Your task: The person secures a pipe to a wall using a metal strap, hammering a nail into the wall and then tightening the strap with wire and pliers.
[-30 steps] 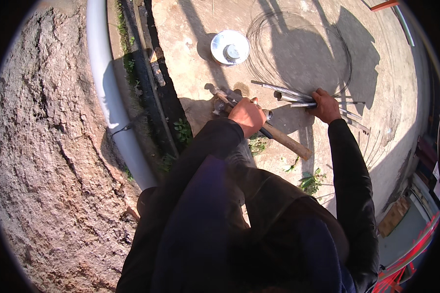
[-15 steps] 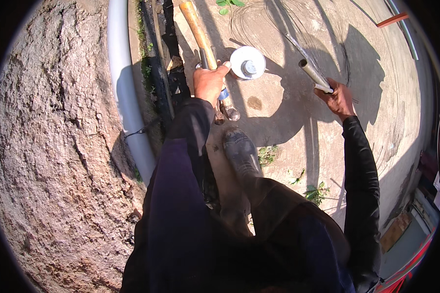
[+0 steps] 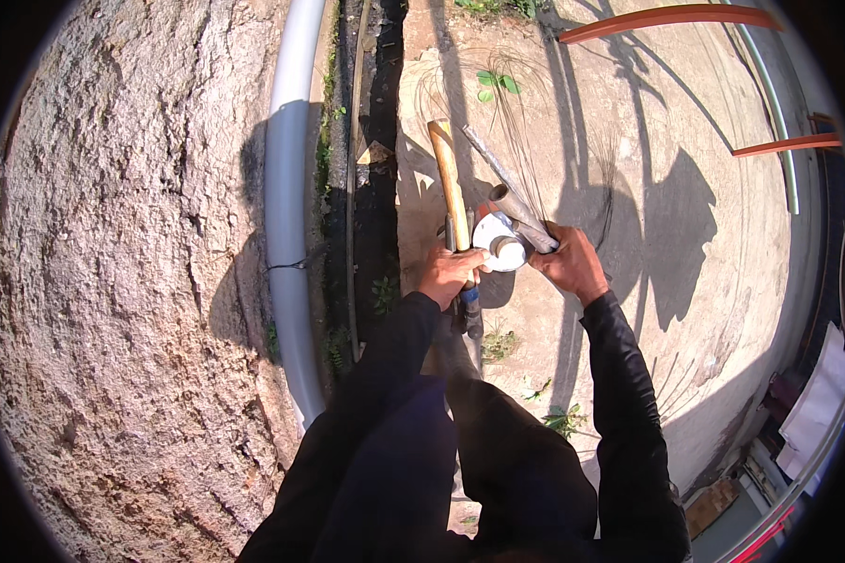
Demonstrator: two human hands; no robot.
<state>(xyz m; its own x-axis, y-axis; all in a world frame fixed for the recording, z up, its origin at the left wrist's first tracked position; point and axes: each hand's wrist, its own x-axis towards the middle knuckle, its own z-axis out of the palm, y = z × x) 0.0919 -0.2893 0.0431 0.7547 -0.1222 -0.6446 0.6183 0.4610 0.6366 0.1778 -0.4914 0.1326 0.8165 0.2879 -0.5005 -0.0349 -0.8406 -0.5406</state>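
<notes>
My left hand is closed around a hammer, its pale wooden handle pointing away from me. Alongside it in the same grip is a second, darker tool with a blue band. The thumb lies against a white can with a round cap on top. My right hand grips a short metal pipe, a thin grey rod and several long wires. Its fingers are close beside the can, which sits between both hands. I cannot tell whether the can is off the ground.
A rough stone wall rises at the left, with a grey pipe along its foot. Next to that runs a dark gutter. Orange bars stand at the far right. Small weeds grow from the concrete.
My hands have come together around the white can, the right one moving left with the pipe and wires. The can is nearer me. The view has shifted, showing more ground ahead.
</notes>
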